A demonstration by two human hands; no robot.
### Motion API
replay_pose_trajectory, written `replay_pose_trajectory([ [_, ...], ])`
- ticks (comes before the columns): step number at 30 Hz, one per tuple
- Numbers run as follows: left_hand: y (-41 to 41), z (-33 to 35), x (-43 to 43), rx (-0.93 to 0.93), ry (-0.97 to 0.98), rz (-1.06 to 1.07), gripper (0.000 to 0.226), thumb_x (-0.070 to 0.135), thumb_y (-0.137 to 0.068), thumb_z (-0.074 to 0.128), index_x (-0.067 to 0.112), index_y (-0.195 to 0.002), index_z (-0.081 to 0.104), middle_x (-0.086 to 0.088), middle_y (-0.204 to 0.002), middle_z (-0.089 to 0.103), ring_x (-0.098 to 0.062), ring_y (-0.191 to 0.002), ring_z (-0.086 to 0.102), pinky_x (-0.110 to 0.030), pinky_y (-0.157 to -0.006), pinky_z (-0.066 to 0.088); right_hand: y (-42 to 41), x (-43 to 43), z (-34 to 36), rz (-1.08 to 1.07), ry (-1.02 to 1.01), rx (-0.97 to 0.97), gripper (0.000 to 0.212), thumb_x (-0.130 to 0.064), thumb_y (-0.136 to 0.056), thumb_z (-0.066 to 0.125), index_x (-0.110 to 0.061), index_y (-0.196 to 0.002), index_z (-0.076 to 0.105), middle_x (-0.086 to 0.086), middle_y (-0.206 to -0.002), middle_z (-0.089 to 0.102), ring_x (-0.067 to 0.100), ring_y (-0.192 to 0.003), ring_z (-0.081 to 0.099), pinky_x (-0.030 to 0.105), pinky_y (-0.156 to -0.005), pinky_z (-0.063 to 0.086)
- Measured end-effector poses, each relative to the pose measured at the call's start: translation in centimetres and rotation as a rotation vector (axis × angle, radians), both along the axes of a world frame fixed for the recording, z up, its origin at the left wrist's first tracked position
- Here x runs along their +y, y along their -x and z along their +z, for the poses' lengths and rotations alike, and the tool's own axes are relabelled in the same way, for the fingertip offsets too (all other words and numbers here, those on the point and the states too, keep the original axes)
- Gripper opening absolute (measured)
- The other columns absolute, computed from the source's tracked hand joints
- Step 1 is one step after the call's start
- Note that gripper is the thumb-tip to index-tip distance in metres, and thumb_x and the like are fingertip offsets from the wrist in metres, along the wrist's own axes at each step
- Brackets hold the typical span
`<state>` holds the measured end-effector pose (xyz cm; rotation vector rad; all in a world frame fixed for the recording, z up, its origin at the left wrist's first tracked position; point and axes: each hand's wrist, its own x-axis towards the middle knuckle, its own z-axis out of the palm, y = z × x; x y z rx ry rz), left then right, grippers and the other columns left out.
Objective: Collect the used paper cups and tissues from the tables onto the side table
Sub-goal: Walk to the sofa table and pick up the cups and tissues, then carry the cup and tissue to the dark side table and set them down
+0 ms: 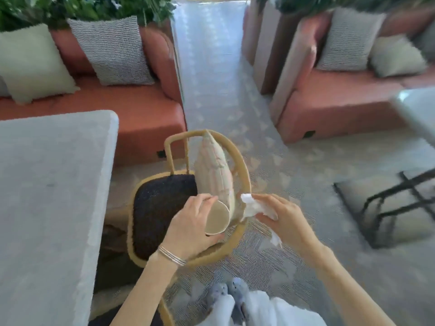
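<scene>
We see both hands in the air over a rattan chair (243,171), each holding something. The left hand (190,225), with thin bangles (171,256) at the wrist, has its fingers and thumb curled round a paper cup (217,217); the cup is tipped on its side with its open mouth turned up toward us, above the right edge of the chair's dark seat pad (160,212). The right hand (282,215) pinches a crumpled white tissue (251,207), which sticks out from the fingers toward the cup, and a small scrap of it hangs below the palm. The tissue is just past the chair's right rim, over the carpet (294,180). A pale cushion (215,175) stands on edge against the chair's back, right behind the cup and nearly touching it. At the left, a grey table (54,184) runs close alongside the chair, its near corner just beyond the seat. Behind the table and chair sits a terracotta sofa (146,109) with a cream pillow (33,64) and a striped pillow (113,50), and green plants (82,7) are above its back. Across an aisle of carpet stands a second sofa (329,102) in the same colour, with the corner of another pale table (419,109) at the right edge and a black metal frame (400,201) beneath it. Light shoes (235,290) show at the bottom edge.
</scene>
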<state>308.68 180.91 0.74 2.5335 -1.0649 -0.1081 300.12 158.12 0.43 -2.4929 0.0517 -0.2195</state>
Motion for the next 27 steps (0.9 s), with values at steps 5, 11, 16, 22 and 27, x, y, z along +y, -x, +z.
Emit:
replay_pose_trajectory([
  [5,0.3,-0.2,-5.4,0.006,-0.009,-0.294,0.083,0.069,-0.063,0.052,0.010,-0.123,0.055,-0.002,-0.116,0.057,-0.017,-0.102,0.054,-0.028,-0.076,0.052,6.6,-2.1,0.0,-0.310,-0.019,0.017,0.041,-0.015,-0.074,0.075,-0.017,-0.113,0.062,-0.003,-0.104,0.066,0.018,-0.087,0.064,0.030,-0.074,0.052],
  [11,3.7,0.2,-13.4,0.022,0.025,-0.625,0.089,0.070,-0.054,0.061,0.011,-0.120,0.055,-0.003,-0.113,0.057,-0.018,-0.100,0.052,-0.031,-0.075,0.052,16.1,-4.1,1.3,-0.674,0.005,0.033,0.040,-0.013,-0.075,0.074,-0.015,-0.114,0.063,-0.006,-0.103,0.066,0.010,-0.085,0.061,0.022,-0.074,0.049],
  [16,9.4,0.6,-19.5,0.108,0.017,-0.814,0.094,0.056,-0.042,0.083,0.017,-0.121,0.051,0.000,-0.117,0.052,-0.018,-0.104,0.050,-0.034,-0.067,0.054,24.8,-4.5,1.9,-0.935,0.007,0.071,0.042,-0.011,-0.072,0.077,-0.016,-0.112,0.063,-0.013,-0.096,0.062,-0.002,-0.084,0.051,-0.003,-0.076,0.034],
  [22,19.4,0.9,-25.8,0.132,-0.009,-1.020,0.093,0.054,-0.055,0.081,0.021,-0.132,0.041,0.009,-0.129,0.040,-0.011,-0.118,0.034,-0.035,-0.083,0.048,35.7,-5.0,1.6,-1.156,-0.069,0.077,0.041,-0.017,-0.076,0.074,-0.022,-0.116,0.062,-0.014,-0.103,0.062,0.006,-0.088,0.059,0.012,-0.076,0.042],
  [27,28.9,0.2,-30.1,0.132,-0.012,-1.190,0.092,0.059,-0.055,0.078,0.017,-0.130,0.045,0.004,-0.128,0.044,-0.017,-0.117,0.037,-0.039,-0.089,0.048,45.5,-5.9,1.3,-1.293,-0.120,0.057,0.040,-0.019,-0.079,0.070,-0.027,-0.117,0.061,-0.017,-0.105,0.062,0.001,-0.093,0.057,0.017,-0.081,0.044],
])
